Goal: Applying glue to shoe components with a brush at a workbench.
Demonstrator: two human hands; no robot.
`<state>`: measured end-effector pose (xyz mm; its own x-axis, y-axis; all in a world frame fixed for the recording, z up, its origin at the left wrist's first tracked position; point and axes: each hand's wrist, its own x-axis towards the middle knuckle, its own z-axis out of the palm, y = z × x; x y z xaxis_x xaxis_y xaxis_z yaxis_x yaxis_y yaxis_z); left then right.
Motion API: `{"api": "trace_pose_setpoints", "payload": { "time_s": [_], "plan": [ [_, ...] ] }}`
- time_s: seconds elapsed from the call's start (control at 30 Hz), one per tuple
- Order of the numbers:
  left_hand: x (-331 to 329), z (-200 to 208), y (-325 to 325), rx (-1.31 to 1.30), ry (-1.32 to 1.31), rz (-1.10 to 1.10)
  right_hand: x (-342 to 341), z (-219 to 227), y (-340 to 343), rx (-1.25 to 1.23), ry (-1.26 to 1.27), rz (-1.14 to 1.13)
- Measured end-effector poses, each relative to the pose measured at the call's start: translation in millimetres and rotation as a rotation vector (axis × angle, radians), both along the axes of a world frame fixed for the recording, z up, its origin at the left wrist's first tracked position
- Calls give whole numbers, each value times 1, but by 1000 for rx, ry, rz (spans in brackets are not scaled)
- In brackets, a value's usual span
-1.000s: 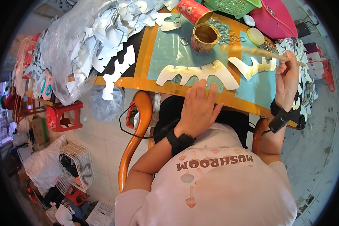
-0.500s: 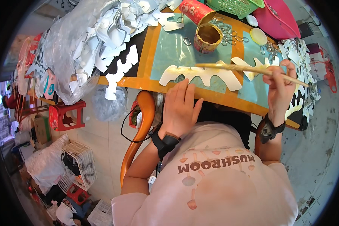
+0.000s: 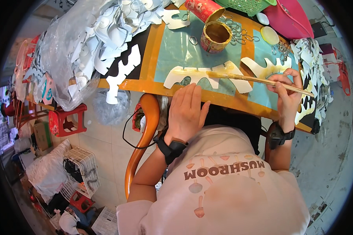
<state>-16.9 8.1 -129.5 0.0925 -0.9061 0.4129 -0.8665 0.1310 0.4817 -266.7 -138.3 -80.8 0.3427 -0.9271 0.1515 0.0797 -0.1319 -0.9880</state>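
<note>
Cutout (image 3: 208, 75): flat on my table (image 3: 164, 51).
Right hand (image 3: 287, 91): pinching brush (image 3: 255, 80), tip on cutout.
Left hand (image 3: 186, 111): open, flat, holds nothing.

Your brush (image 3: 259, 80) is a long, thin, pale wooden stick lying nearly level across the table, its glue-wet tip resting on the white cut-out (image 3: 206, 75). That cut-out is a flat, jagged, wavy-edged card shape lying on the teal mat near the table's orange front edge, streaked yellowish where the tip touches. You grip the brush near its far end.
</note>
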Motion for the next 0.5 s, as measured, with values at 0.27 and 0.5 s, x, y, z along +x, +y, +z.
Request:
{"api": "trace_pose_setpoints", "payload": {
  "time_s": [0.27, 0.5],
  "plan": [
    [-1, 1, -1, 3, -19, 9, 3, 4, 2, -44, -85, 1],
    [0, 0, -1, 2, -9, 6, -10, 11, -5, -116, -9, -54]
  ]
}}
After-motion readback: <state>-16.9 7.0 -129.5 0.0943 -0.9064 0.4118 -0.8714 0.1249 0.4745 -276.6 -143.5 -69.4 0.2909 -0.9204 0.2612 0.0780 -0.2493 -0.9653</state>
